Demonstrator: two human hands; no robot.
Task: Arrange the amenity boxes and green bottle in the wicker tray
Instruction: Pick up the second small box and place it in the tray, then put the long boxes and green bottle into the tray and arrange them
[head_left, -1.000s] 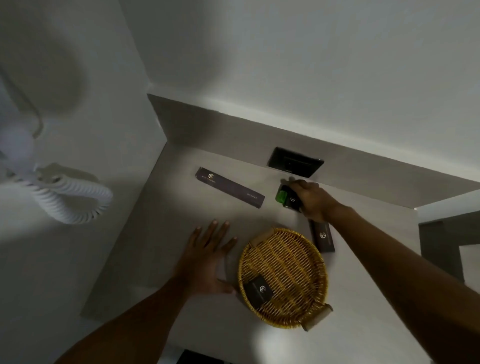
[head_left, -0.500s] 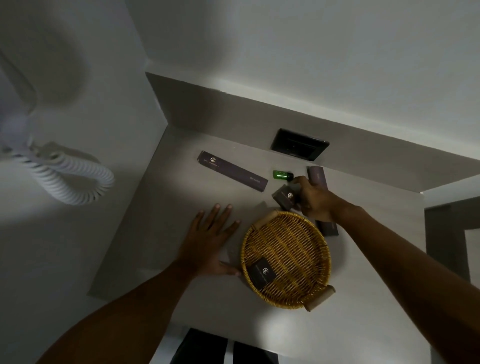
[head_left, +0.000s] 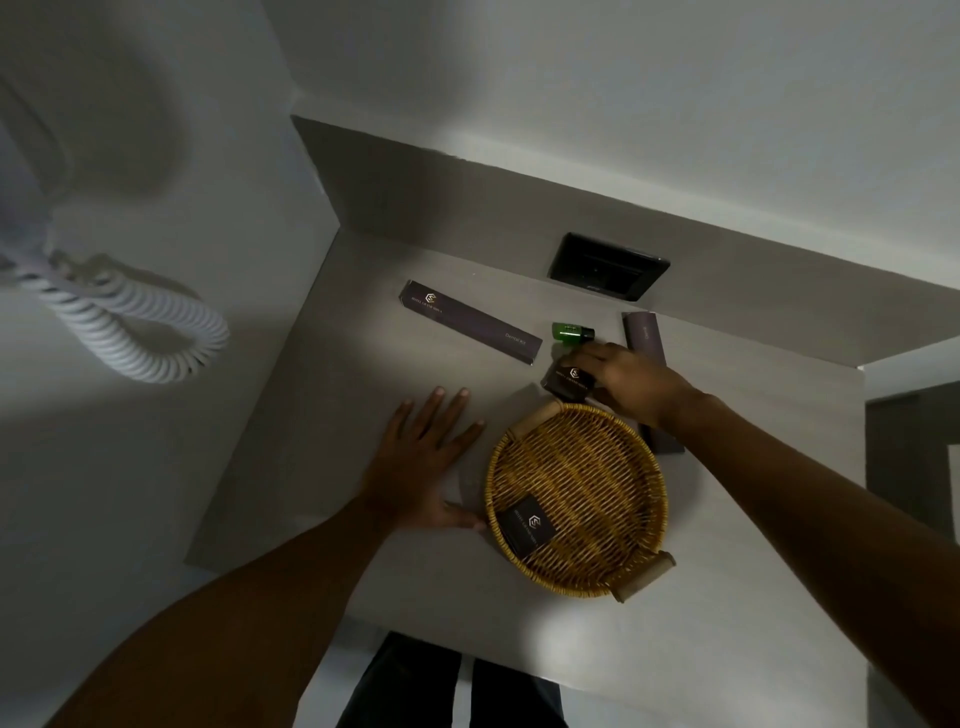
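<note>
The right hand (head_left: 631, 382) pinched a small dark box (head_left: 569, 382) just above the far rim of the wicker tray (head_left: 649, 470). The left hand (head_left: 421, 462) lay spread flat on the counter (head_left: 332, 415), thumb at the tray's near rim. One box (head_left: 527, 525) lay inside. The green bottle (head_left: 571, 332) lay close behind the knuckles; a backward sweep could have rolled it away.

A small dark box (head_left: 569, 379) is gripped by the right hand (head_left: 631, 382) just beyond the wicker tray (head_left: 655, 486); the left hand (head_left: 423, 462) is laid flat, its thumb apparently touching the rim.
</note>
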